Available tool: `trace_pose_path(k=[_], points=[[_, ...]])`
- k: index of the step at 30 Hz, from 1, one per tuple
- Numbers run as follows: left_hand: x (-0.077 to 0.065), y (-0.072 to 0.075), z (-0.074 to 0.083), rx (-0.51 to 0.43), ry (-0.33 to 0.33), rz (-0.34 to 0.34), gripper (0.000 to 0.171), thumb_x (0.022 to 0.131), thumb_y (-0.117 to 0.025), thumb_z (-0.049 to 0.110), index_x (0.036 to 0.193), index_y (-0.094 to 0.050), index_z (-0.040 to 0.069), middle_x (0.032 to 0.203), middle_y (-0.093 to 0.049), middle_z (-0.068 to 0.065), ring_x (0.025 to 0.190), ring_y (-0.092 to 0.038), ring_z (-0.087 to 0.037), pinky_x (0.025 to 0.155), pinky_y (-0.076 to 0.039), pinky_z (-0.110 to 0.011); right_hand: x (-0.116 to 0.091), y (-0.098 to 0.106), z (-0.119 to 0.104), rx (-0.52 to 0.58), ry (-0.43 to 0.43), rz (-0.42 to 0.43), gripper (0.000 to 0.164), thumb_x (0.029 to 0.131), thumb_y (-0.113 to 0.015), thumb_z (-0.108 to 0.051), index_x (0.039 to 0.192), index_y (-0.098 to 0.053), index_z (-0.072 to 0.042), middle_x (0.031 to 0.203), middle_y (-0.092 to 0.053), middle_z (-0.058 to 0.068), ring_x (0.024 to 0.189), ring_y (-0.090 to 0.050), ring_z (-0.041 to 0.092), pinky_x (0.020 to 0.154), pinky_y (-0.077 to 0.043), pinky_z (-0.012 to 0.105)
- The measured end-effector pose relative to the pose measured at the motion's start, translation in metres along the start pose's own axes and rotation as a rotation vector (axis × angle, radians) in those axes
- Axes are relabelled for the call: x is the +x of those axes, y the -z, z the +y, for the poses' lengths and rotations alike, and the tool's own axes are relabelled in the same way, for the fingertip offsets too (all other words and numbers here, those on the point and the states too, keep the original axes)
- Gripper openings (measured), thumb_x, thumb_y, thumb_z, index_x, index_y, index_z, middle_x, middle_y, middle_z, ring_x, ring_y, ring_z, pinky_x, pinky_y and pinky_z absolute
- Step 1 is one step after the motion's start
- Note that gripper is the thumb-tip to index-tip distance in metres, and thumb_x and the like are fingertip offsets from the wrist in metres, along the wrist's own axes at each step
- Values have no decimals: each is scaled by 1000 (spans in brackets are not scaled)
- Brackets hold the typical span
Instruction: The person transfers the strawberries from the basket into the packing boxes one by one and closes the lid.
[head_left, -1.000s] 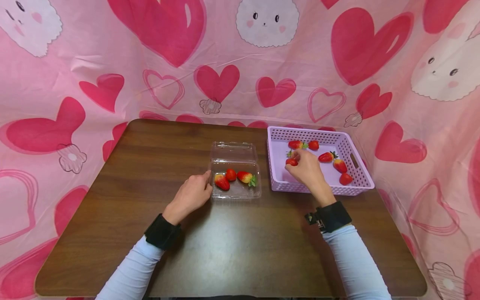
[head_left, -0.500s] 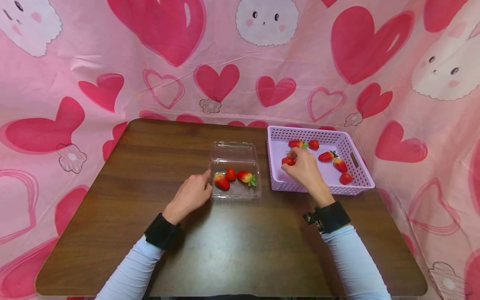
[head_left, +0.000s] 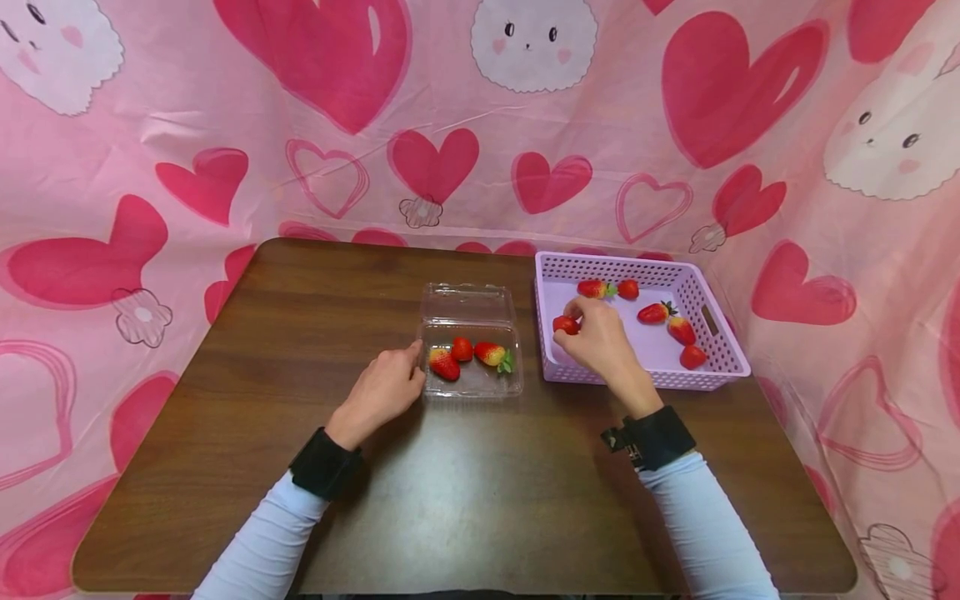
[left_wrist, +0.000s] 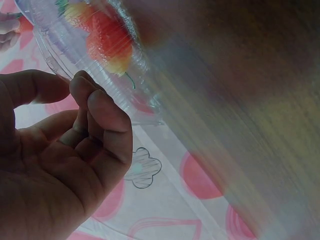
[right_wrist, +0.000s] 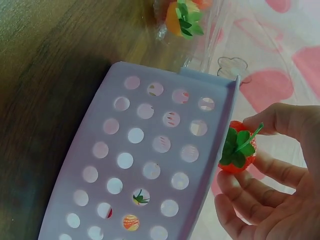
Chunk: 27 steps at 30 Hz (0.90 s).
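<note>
A red strawberry (head_left: 564, 325) is pinched between the thumb and fingers of my right hand (head_left: 602, 337), over the left part of the lilac basket (head_left: 558, 367). In the right wrist view, green leaves and a stem show on this strawberry (right_wrist: 239, 148), at the basket's upper edge. My left hand (head_left: 384, 385) grips the left edge of a clear plastic clamshell container (head_left: 480, 385), its thumb and forefinger at the rim. Inside the container lie a red strawberry (head_left: 462, 349) and two red-and-yellow ones, one with green leaves (head_left: 492, 355). The lid (head_left: 467, 303) is folded back.
Several more strawberries lie in the basket, among them one by the back wall (head_left: 595, 288) and one near the right front corner (head_left: 692, 357). The brown wooden table (head_left: 450, 500) carries both containers. A pink heart-print cloth (head_left: 337, 108) hangs behind and beside it.
My right hand has moved left within the basket with the pinched strawberry. The left hand and the clamshell container have stayed in place.
</note>
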<state>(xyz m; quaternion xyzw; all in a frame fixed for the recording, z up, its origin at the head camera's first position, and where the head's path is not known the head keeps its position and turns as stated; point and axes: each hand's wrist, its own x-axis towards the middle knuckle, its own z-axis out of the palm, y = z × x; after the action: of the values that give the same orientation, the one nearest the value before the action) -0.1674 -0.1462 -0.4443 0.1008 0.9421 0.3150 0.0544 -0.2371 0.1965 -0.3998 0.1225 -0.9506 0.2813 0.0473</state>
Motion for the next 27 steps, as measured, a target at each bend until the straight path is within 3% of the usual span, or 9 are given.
trace_pose_path(k=[6, 14, 27], points=[[0, 0, 0, -7, 6, -11, 55, 101, -60, 8, 152, -48, -9, 76, -57, -8, 56, -44, -21, 50, -42, -31, 1, -2, -2, -9, 22, -8, 28, 86, -79, -17, 107, -68, -2, 99, -67, 16, 87, -57, 32, 79, -53, 46], [0, 0, 0, 2, -2, -6, 55, 101, -61, 8, 152, -48, -10, 75, -56, -8, 57, -44, -22, 50, -42, -32, 2, -8, -7, -7, 121, 61, 22, 84, -80, -15, 98, -69, -2, 90, -67, 15, 81, -57, 31, 74, -50, 44], [0, -1, -1, 8, -10, 1, 55, 101, -60, 8, 151, -49, -10, 72, -53, -7, 56, -43, -21, 51, -41, -33, 2, -16, -16, 10, 171, 28, 24, 84, -80, -16, 101, -71, -2, 94, -69, 14, 85, -59, 31, 77, -52, 45]])
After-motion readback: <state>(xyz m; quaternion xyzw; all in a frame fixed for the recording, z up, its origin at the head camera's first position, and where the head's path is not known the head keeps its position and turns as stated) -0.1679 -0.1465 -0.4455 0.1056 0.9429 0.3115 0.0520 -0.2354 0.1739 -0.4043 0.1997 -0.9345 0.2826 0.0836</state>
